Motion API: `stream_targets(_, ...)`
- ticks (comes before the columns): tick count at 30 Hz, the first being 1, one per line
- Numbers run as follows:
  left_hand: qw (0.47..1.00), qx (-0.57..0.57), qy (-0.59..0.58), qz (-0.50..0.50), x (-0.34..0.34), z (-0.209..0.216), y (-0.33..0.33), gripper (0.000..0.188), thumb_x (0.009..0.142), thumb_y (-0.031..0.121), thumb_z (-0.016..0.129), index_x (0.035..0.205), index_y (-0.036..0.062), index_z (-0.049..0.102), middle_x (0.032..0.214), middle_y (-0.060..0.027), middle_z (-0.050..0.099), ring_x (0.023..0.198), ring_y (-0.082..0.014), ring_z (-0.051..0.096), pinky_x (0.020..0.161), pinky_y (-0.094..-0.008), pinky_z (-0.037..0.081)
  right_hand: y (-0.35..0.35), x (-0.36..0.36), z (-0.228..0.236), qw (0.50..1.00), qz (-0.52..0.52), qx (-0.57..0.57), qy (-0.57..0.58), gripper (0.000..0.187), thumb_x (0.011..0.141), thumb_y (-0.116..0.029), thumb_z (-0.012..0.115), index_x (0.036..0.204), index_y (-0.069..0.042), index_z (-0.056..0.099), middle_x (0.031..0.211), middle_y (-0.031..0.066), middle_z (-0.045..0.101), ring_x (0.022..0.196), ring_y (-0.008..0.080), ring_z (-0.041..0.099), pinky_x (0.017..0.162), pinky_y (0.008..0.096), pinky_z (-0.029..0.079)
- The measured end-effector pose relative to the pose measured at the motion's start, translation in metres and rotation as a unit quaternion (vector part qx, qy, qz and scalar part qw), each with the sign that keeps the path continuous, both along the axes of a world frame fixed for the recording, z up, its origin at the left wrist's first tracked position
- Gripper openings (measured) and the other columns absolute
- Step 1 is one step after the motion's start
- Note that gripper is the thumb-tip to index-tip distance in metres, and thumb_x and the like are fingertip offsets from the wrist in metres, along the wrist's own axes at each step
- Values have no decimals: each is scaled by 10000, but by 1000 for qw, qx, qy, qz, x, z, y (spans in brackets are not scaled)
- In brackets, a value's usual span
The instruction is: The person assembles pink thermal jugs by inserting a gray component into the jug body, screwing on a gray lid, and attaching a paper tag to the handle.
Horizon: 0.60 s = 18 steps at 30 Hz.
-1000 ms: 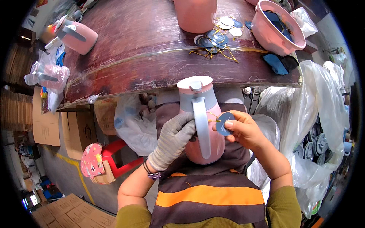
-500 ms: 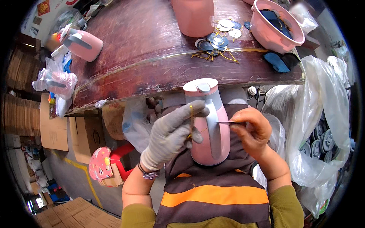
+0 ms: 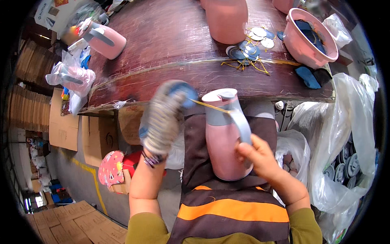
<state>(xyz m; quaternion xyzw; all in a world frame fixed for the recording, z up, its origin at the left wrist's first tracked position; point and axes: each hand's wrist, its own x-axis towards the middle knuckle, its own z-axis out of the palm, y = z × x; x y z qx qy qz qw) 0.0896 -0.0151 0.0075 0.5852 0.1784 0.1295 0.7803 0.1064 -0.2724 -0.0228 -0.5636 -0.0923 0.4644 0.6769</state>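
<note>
Visibly, gloved left hand (image 3: 162,118) clasps 1 round blue tag (image 3: 185,92); right hand (image 3: 259,157) curls around grey handle (image 3: 242,127) of pink jug (image 3: 220,148).

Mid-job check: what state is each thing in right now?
Pink jug: lid on, roughly upright
Left gloved hand: blurred, closed on a round blue tag
Yellow string: drawn straight toward the jug's handle
Right bare hand: gripping the handle's lower part
Loose tags: heaped on the table
Pink basin: open, dark blue items inside
Wrapped jug: in plastic
</note>
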Motion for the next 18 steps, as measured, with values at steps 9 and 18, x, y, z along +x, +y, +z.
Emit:
stream_targets(9,950,294,88,-54,-42,-63,14,305,875,234,630,1092,23,591,976,-124,620,946,-222,588,862,-347,466,-11,-6,-10,997,-60,9,-52,220,944,-259,537,952,-41,568,729,7,559,670,105,534,598,256,415)
stream_targets(18,949,242,61,-191,-97,-10,-61,247,849,288,646,938,59,619,780,-121,630,744,-244,629,701,-344,474,7,-37,-13,944,49,-50,-322,192,941,-151,501,891,13,586,720,15,539,676,99,462,613,265,377)
